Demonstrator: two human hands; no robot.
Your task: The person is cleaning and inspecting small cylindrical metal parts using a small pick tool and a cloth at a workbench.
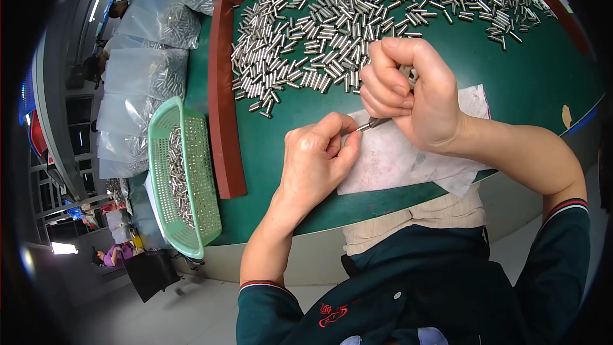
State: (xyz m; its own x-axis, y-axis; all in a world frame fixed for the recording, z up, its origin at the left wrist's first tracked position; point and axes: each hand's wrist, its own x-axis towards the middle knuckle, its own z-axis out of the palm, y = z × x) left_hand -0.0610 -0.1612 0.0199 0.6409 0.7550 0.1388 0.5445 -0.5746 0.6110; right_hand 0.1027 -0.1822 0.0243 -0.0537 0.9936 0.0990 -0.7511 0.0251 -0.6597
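Note:
My left hand (317, 158) pinches a short silvery metal cylinder (364, 128) between thumb and forefinger. Wrapped in a fist, my right hand (418, 92) grips a thin hand tool whose dark metal tip (378, 121) meets the end of that cylinder. Most of the tool's handle is hidden by my fingers, so its exact kind does not show. Under both hands lies a stained white cloth (383, 169) near the table's front edge. Just beyond them spreads a large, loose heap of similar metal cylinders (325, 32).
A red-brown raised border (223, 102) runs along the left of the green tabletop (523, 83). Outside it stands a green perforated basket (205, 201) holding more cylinders. Several clear plastic bags (143, 73) of metal parts line the far left. Another person (115, 254) is in the background.

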